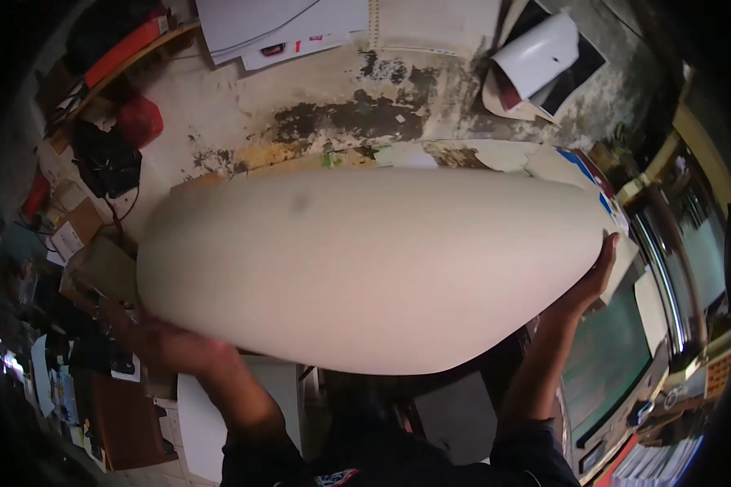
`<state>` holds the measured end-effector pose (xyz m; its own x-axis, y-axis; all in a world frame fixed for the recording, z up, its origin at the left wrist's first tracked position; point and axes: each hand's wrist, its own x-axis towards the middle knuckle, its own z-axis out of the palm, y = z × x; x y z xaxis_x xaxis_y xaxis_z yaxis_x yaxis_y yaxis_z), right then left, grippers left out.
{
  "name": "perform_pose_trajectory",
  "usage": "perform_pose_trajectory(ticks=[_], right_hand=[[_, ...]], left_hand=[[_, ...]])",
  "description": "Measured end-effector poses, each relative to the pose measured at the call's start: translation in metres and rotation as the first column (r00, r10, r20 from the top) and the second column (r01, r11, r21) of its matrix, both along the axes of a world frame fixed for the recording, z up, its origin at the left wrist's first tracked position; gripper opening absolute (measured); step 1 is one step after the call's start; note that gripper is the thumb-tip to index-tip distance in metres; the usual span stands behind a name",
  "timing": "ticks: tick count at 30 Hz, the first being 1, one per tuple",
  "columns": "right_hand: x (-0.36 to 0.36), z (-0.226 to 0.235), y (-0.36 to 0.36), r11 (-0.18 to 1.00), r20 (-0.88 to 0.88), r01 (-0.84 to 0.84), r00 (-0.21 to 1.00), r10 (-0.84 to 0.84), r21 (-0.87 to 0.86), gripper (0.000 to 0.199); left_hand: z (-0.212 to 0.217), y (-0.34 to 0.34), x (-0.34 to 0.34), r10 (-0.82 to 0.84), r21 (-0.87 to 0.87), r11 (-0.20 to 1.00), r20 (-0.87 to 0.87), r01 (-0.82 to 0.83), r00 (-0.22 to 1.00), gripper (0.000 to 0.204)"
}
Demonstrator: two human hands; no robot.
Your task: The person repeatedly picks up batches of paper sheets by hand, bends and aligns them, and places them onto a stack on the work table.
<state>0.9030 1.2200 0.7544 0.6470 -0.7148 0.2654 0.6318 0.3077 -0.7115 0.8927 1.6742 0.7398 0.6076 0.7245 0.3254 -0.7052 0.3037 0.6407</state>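
Observation:
A large blank off-white sheet, which looks like paper, bows up in a broad curve across the middle of the view. At its lower left edge is my left hand, blurred, closed on the sheet with the fingertips hard to make out. My right hand grips the sheet's right edge, its fingers reaching up along the border. Both forearms come up from below on either side. Whatever lies directly under the sheet is hidden.
Behind the sheet stands a stained, peeling wall with papers and a curled white sheet on it. Boxes and a black bag crowd the left. On the right are a green panel, a shiny metal roller and stacked papers.

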Motion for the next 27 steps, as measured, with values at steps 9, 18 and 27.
perform_pose_trajectory(ticks=[9,18,27], right_hand=[[0.184,-0.07,0.017,0.944,-0.459,-0.005,0.875,-0.155,-0.329,0.052],[0.273,-0.043,-0.001,0.969,-0.414,0.023,0.902,-0.126,-0.246,0.057],[0.376,-0.194,-0.019,0.79,-0.72,-0.257,0.623,-0.305,-0.557,0.055]], left_hand=[[-0.088,-0.009,0.195,-0.263,-0.051,0.964,-0.325,0.261,0.908,0.068],[-0.071,-0.025,0.269,-0.509,-0.055,0.847,0.199,0.528,0.837,0.072],[-0.198,-0.057,0.339,0.288,0.54,0.78,-0.759,0.316,0.585,0.051]])
